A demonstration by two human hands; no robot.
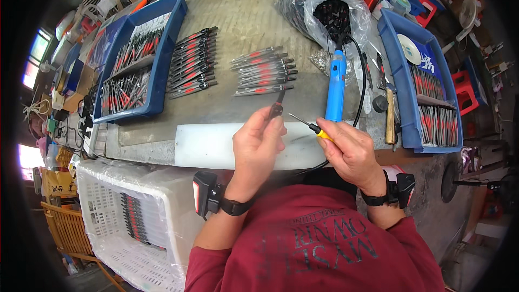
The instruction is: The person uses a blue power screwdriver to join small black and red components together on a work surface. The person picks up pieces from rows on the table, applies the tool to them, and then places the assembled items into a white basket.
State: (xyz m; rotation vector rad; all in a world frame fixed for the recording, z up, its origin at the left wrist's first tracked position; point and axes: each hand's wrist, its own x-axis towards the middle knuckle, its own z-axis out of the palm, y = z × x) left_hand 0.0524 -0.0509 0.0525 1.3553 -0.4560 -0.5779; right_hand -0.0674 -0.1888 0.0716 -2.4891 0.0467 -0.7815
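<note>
My left hand [256,143] pinches a slim dark piece [276,109] with a wider end, held upright above the table's front edge. My right hand [350,148] is closed around a small screwdriver [320,131] with a yellow and black handle. Its thin metal shaft points left toward the dark piece, and the two look apart. Below both hands is a white board [205,143]. Just beyond the right hand is a blue electric screwdriver [335,84] with a black cable. Slim grey and red pen-shaped pieces [265,73] lie in a stack beyond my left hand.
More black and red pieces [192,67] lie in a row, left of centre. Blue trays [168,48] [392,75] flank the work area. A clear bag [313,8] holds black parts. A hammer [390,119] lies at right; a white crate [173,205] stands lower left.
</note>
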